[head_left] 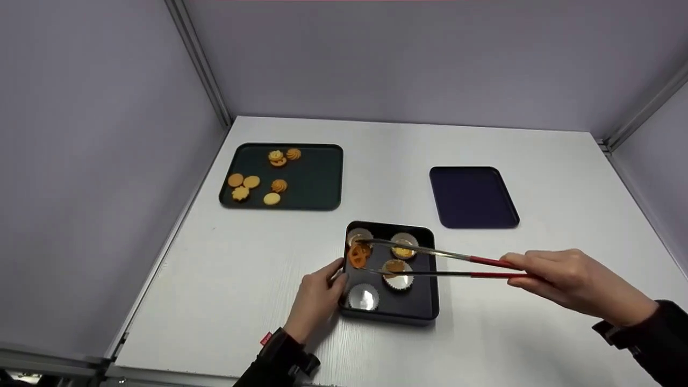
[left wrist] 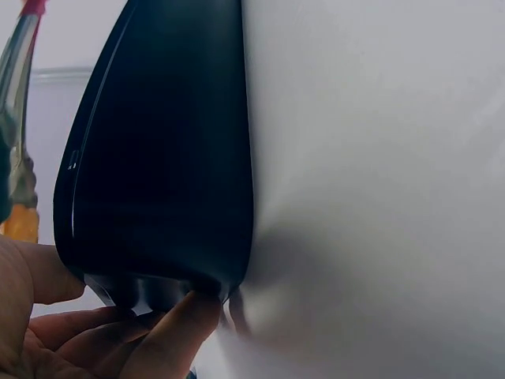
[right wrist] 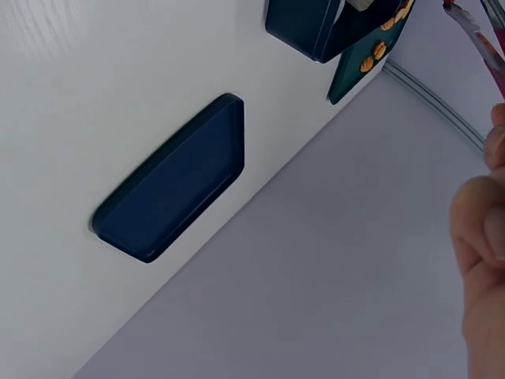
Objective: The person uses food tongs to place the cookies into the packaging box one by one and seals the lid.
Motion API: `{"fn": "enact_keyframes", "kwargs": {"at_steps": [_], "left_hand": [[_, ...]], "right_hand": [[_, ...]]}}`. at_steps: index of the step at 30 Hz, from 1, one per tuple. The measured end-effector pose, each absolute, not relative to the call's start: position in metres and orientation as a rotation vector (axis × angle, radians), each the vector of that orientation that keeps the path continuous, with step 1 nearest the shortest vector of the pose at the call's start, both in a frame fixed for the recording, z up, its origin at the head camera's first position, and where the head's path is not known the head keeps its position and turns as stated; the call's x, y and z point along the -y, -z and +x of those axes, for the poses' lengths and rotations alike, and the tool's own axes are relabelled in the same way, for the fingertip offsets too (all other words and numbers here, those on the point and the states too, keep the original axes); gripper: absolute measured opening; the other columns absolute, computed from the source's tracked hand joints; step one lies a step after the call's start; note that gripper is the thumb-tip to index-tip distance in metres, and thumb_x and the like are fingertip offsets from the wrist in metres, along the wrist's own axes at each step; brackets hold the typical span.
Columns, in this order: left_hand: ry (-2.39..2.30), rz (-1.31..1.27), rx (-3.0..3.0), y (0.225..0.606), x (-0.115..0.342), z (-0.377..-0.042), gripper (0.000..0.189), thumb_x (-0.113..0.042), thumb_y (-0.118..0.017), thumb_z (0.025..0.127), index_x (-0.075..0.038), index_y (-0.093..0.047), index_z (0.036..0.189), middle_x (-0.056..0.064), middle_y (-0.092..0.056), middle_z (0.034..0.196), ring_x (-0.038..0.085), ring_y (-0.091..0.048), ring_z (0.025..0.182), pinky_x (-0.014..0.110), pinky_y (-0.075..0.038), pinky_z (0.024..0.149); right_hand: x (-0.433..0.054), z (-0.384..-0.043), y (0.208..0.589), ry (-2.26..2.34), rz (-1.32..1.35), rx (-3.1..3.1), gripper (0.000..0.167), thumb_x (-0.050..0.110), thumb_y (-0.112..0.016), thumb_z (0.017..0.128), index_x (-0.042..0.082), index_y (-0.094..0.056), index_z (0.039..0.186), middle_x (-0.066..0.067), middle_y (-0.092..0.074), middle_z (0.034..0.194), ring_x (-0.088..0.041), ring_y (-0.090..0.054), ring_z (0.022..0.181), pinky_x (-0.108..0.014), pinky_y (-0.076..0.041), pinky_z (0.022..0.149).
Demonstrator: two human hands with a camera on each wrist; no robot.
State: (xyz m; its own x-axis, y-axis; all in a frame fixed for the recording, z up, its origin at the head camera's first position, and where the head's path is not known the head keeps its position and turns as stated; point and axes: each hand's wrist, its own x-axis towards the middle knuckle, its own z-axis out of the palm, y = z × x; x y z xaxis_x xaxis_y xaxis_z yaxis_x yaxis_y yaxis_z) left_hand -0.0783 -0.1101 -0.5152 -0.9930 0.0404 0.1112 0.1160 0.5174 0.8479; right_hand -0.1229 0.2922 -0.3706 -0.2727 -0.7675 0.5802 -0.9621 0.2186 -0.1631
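My right hand [head_left: 575,279] holds a pair of metal tongs [head_left: 494,262] with red handles, also partly visible at the edge of the right wrist view. Their tips reach over a deep black box [head_left: 424,301], on either side of an orange pretzel-shaped cookie [head_left: 357,257]; whether they touch it, I cannot tell. My left hand [head_left: 316,294] grips the box's left wall. In the left wrist view, the thumb and fingers [left wrist: 170,335] lie against the box's side [left wrist: 166,158]. Inside the box are several pale cupcake liners [head_left: 364,297], some with cookies in them.
A dark green tray [head_left: 317,183] with several cookies [head_left: 240,193] lies at the back left of the white table [head_left: 215,301]. A flat navy tray [head_left: 473,196], or lid, lies to the right behind the box. Grey panels [head_left: 403,64] enclose the table's back and sides.
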Motion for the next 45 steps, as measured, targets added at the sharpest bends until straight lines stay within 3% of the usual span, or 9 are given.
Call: {"fn": "enact_keyframes", "kwargs": {"at_steps": [7, 11, 22, 32, 36, 45], "left_hand": [[1.49, -0.145, 2.685, 0.515, 0.109, -0.079, 0.04, -0.015, -0.063, 0.102, 0.002, -0.061, 0.139, 0.021, -0.066, 0.132, 0.028, -0.069, 0.114, 0.042, -0.057, 0.093], [1.521, -0.138, 2.667, 0.515, 0.11, -0.08, 0.04, -0.014, -0.063, 0.102, 0.002, -0.061, 0.139, 0.021, -0.065, 0.132, 0.027, -0.07, 0.111, 0.039, -0.059, 0.088], [1.527, -0.138, 2.672, 0.515, 0.11, -0.079, 0.04, -0.015, -0.062, 0.103, 0.001, -0.06, 0.14, 0.02, -0.065, 0.133, 0.028, -0.069, 0.114, 0.039, -0.058, 0.09], [1.516, -0.134, 2.682, 0.513, 0.111, -0.079, 0.041, -0.014, -0.062, 0.103, 0.003, -0.06, 0.139, 0.022, -0.067, 0.131, 0.013, -0.067, 0.084, 0.025, -0.053, 0.071], [1.525, -0.128, 2.681, 0.514, 0.112, -0.078, 0.041, -0.015, -0.062, 0.103, 0.003, -0.06, 0.14, 0.022, -0.066, 0.131, 0.015, -0.069, 0.087, 0.025, -0.055, 0.071], [1.515, -0.124, 2.683, 0.513, 0.111, -0.079, 0.04, -0.014, -0.062, 0.103, 0.002, -0.06, 0.139, 0.021, -0.065, 0.133, 0.025, -0.07, 0.11, 0.039, -0.058, 0.089]], "right_hand": [[-0.296, -0.119, 0.358, -0.705, 1.675, 2.169, 0.027, 0.029, -0.059, 0.106, 0.006, -0.073, 0.107, 0.015, -0.056, 0.076, 0.01, -0.04, 0.061, -0.003, -0.033, 0.052], [-0.296, -0.119, 0.356, -0.707, 1.722, 2.182, 0.024, 0.026, -0.061, 0.105, 0.006, -0.073, 0.107, 0.013, -0.061, 0.08, 0.009, -0.044, 0.062, -0.003, -0.036, 0.054], [-0.296, -0.115, 0.361, -0.676, 1.78, 2.294, 0.011, 0.017, -0.072, 0.097, 0.012, -0.069, 0.107, 0.016, -0.059, 0.084, 0.012, -0.043, 0.065, -0.003, -0.036, 0.057], [-0.294, -0.119, 0.368, -0.686, 1.804, 2.326, 0.021, 0.009, -0.079, 0.09, 0.013, -0.068, 0.108, 0.016, -0.058, 0.084, 0.012, -0.043, 0.066, -0.003, -0.036, 0.057], [-0.292, -0.121, 0.371, -0.692, 1.8, 2.343, 0.026, 0.007, -0.081, 0.086, 0.014, -0.068, 0.108, 0.016, -0.058, 0.083, 0.012, -0.043, 0.066, -0.003, -0.037, 0.057], [-0.291, -0.123, 0.373, -0.735, 1.773, 2.403, 0.033, 0.001, -0.082, 0.082, 0.016, -0.068, 0.108, 0.016, -0.059, 0.084, 0.011, -0.044, 0.067, -0.004, -0.036, 0.057]]}}
